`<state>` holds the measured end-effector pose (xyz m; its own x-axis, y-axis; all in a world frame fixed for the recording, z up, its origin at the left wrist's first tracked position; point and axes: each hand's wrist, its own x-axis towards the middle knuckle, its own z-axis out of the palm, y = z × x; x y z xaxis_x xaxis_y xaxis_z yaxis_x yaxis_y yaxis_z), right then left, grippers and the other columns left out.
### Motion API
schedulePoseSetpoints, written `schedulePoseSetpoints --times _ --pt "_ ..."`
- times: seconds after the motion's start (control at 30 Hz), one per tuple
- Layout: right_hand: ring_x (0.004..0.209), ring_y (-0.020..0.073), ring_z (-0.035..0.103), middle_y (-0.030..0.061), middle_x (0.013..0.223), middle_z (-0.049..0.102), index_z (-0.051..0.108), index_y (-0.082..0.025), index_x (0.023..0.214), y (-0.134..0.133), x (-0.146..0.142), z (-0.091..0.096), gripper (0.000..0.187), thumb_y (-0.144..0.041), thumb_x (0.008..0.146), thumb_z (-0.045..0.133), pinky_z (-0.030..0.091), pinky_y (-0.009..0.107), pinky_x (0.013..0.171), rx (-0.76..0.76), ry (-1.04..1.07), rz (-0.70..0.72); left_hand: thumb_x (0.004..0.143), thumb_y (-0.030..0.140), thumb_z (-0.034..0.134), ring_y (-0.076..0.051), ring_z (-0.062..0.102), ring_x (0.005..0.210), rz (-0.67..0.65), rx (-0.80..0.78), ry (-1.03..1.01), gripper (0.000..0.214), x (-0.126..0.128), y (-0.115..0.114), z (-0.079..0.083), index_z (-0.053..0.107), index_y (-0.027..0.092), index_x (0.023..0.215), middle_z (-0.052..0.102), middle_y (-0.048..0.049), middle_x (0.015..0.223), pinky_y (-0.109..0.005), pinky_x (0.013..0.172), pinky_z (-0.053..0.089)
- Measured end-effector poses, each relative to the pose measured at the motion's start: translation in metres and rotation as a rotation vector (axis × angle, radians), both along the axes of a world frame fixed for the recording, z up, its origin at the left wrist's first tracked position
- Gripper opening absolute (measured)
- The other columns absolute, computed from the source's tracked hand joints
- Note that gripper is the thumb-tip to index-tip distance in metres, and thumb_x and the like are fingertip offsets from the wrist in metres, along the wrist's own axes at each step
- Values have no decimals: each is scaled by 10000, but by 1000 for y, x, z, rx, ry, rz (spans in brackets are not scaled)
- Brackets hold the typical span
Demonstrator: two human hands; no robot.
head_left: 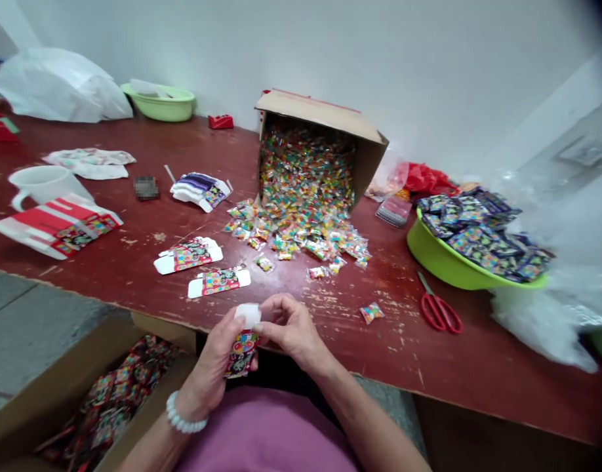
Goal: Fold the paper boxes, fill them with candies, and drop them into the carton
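My left hand (217, 357) is wrapped round a small printed candy box (242, 351) held upright above my lap, its white flap sticking up at the top. My right hand (291, 328) pinches at the edge of that flap with thumb and forefinger. On the table just beyond lie flat printed boxes (220, 282), one apart and a few overlapped. Past them, small wrapped candies (301, 239) spill from a cardboard carton (325, 108) tipped on its side. A lone wrapped candy (372, 313) lies to the right of my right hand.
Red-handled scissors (439, 309) lie near a green basin (468, 278) heaped with dark packets. At left are a white mug (48, 183), a bundle of red boxes (60, 226) and purple flat boxes (201, 189). Below the table edge, a carton (23, 419) holds many filled packs.
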<state>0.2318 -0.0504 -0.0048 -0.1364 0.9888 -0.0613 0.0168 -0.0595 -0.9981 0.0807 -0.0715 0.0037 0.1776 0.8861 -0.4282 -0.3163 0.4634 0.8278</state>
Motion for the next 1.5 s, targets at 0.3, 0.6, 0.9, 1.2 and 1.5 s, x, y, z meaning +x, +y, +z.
schedulePoseSetpoints --times 0.3,0.6,0.9,1.2,1.5 --pt "649 131 624 5 745 680 726 -201 796 -1 10 1 107 -289 835 678 480 242 634 286 -154 135 853 537 599 -159 612 506 -134 -131 -130 607 -5 2 -2 465 255 1373 662 -18 775 -282 480 515" --pt "713 117 620 7 854 709 726 -191 835 0 17 5 52 -193 790 700 479 225 678 229 -232 142 778 473 690 -145 605 516 -70 -58 66 541 12 1 2 581 238 1253 690 -8 816 -249 465 500" --pt "511 68 584 27 953 742 715 -185 941 -1 16 -9 159 -294 865 630 461 199 492 -20 19 218 811 563 619 -150 582 467 -150 -109 100 562 9 1 -1 647 154 1196 679 -31 663 -238 429 466" --pt "1059 184 590 51 1136 672 631 -208 1033 -21 -2 -1 215 -236 835 710 458 331 924 490 -310 106 710 288 728 -206 691 718 52 -227 -115 431 -3 10 -11 703 181 1127 748 -44 908 -284 632 570" --pt "1147 326 450 157 1323 503 371 -155 1404 -23 -34 -12 810 -245 672 706 371 505 986 635 -786 179 841 356 637 -255 627 1119 211 -51 -227 363 -14 10 -16 679 192 1162 705 -63 1145 -326 948 491"
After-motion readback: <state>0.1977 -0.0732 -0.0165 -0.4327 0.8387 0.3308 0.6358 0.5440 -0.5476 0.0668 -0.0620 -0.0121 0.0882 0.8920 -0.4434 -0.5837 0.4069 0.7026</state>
